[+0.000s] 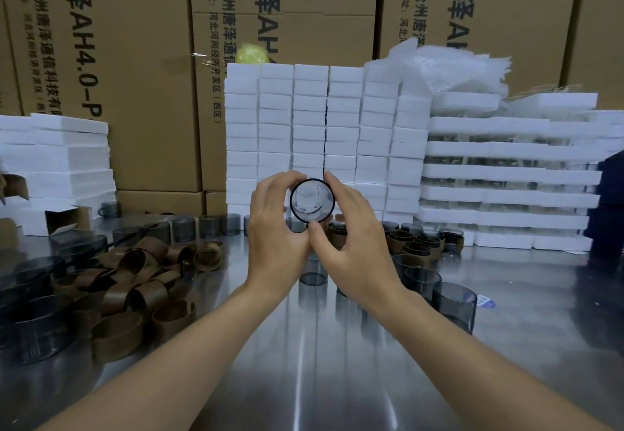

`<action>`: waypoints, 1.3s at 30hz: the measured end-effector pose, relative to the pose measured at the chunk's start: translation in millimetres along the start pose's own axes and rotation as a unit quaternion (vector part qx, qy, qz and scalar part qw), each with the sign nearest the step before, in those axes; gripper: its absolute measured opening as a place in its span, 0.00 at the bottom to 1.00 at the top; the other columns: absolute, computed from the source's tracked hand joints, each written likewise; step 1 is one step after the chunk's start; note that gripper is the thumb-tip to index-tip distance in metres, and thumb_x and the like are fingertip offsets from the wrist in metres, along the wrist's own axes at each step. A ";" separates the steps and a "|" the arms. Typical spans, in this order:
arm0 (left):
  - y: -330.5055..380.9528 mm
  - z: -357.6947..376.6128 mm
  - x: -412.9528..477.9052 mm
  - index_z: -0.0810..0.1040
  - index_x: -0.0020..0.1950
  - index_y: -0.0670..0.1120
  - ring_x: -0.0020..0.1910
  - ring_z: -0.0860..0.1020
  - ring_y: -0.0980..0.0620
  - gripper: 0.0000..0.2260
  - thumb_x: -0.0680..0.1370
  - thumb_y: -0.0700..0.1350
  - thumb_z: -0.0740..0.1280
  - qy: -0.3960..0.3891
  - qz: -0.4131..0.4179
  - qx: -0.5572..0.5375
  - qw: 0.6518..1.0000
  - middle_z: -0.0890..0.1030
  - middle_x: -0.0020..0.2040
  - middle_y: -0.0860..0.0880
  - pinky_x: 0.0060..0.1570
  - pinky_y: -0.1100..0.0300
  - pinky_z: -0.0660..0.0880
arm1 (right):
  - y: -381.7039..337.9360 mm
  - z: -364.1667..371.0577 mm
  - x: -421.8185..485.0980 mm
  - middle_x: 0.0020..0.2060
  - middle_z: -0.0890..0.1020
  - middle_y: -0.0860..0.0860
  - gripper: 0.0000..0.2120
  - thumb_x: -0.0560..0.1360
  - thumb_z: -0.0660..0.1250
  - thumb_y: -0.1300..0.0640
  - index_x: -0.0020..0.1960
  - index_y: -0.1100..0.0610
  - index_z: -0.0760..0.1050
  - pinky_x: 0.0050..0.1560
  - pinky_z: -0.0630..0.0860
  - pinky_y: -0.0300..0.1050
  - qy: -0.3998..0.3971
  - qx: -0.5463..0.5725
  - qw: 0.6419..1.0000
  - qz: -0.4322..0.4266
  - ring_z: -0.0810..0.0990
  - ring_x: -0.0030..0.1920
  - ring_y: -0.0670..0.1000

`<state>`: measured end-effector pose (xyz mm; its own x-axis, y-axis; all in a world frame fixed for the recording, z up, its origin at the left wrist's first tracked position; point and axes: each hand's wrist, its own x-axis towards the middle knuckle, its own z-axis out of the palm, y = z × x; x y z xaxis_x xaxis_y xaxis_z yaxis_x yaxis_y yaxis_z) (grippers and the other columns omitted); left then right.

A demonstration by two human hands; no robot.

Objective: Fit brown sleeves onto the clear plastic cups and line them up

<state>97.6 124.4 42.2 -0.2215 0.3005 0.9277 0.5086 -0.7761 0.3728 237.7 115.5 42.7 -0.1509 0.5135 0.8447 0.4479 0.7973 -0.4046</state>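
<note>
A clear plastic cup (312,200) is held up above the steel table (304,346), its round mouth or base turned toward me. My left hand (275,228) grips its left side and my right hand (351,234) grips its right side, thumbs meeting below it. I cannot tell whether a sleeve is on this cup. Loose brown sleeves (135,282) lie piled at the left. More cups with brown sleeves (415,243) stand in a group behind my right hand. Bare smoky cups (454,305) stand at the right, and one cup (314,275) sits under my hands.
A row of bare cups (209,226) runs along the back. Dark stacked cups (30,302) fill the left edge. White foam blocks (324,133) and foam trays (506,174) are stacked behind, before cardboard boxes (111,59). A dark blue object (607,204) stands at the right.
</note>
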 end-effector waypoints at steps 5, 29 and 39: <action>18.0 -1.3 13.2 0.83 0.66 0.50 0.59 0.85 0.52 0.27 0.69 0.49 0.86 -0.039 -0.246 -0.214 0.945 0.87 0.56 0.51 0.55 0.61 0.82 | 2.2 -4.9 1.1 0.75 0.74 0.40 0.33 0.81 0.64 0.41 0.83 0.48 0.66 0.78 0.66 0.43 0.039 -0.005 0.999 -0.012 0.67 0.77 0.42; 35.2 1.7 11.5 0.85 0.67 0.45 0.65 0.78 0.48 0.40 0.70 0.76 0.73 -0.239 -0.573 -0.469 0.629 0.83 0.65 0.46 0.80 0.48 0.64 | -16.6 -6.2 8.5 0.57 0.79 0.39 0.12 0.78 0.70 0.35 0.58 0.36 0.74 0.51 0.80 0.48 0.096 0.142 0.982 0.083 0.82 0.54 0.44; 39.4 -3.5 12.9 0.85 0.55 0.40 0.58 0.85 0.46 0.21 0.76 0.58 0.77 -0.187 -0.590 -0.538 0.572 0.86 0.54 0.45 0.69 0.55 0.77 | 2.5 -4.7 2.7 0.58 0.77 0.39 0.21 0.72 0.75 0.37 0.62 0.38 0.73 0.57 0.79 0.46 0.022 0.040 0.999 0.020 0.80 0.58 0.46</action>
<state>111.9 95.8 68.7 0.4136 0.9087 0.0567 -0.6636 0.2582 0.7022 242.6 117.4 45.6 -0.0945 0.5321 0.8414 0.3815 0.8000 -0.4630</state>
